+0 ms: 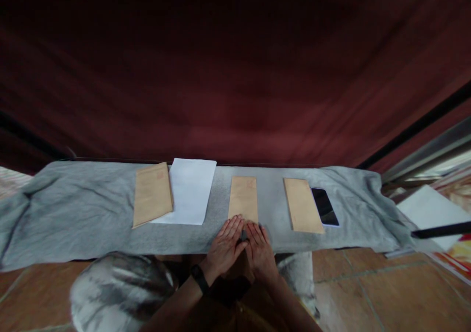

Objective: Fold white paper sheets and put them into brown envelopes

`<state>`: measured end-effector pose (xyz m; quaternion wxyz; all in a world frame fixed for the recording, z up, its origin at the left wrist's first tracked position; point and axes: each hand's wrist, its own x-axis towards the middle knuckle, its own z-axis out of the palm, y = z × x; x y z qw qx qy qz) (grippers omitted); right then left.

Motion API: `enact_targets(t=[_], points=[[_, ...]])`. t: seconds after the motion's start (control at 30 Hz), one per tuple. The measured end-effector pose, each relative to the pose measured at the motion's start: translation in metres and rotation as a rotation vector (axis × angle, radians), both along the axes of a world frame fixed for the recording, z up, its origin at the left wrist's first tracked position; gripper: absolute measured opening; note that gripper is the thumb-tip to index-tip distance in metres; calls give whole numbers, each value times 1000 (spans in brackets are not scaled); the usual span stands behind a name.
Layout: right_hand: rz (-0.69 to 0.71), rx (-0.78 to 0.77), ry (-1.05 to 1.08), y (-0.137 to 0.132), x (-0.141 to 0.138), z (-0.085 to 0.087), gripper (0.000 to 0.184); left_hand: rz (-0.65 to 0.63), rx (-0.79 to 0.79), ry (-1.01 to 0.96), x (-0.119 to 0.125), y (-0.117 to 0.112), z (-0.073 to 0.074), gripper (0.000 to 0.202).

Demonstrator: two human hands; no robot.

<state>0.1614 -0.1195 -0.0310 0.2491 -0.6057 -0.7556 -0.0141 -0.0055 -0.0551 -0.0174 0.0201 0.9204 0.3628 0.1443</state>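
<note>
A brown paper envelope [243, 197] lies flat in front of me, its near end under my fingertips. My left hand [228, 243], with a dark band on its wrist, rests flat on the envelope's near left corner. On the near right corner lies my right hand [260, 248], also flat with its fingers stretched out. The two hands sit side by side, thumbs turned toward each other. A second envelope [303, 205] is to the right, beside a dark-screened phone [325, 207]. To the left, more brown envelopes [152, 194] overlap white paper sheets [191, 192].
A grey cloth [91, 209] covers the long narrow table. Dark red fabric [235, 101] hangs behind its far edge. My legs are below the near edge, over a tiled floor [397, 293]. At the far right are a white sheet [434, 212] and a black bar [441, 230].
</note>
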Motion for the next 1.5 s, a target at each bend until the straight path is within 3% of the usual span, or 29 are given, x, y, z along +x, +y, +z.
enact_targets(t=[0.23,0.4,0.6,0.73,0.83,1.0,1.13,1.5], points=[[-115,15,-15,-1,6,-1,51,98,33,-36,-2,-2,-8,66],[-124,45,-7,-1,9,-4,53,181,17,-47,4,7,-9,62],[-123,94,-10,-1,10,-13,53,106,-46,-18,50,41,-1,56],[-74,81,-32,0,14,-18,54,147,-110,13,82,71,2,59],[-103,58,-25,0,14,-16,55,181,-143,29,92,93,1,62],[-118,46,8,1,11,-8,52,242,-157,35,89,121,-1,61],[-145,45,44,0,8,-3,49,313,-164,55,82,130,1,61],[-144,-19,23,-1,7,2,45,489,-124,-34,54,121,0,60]])
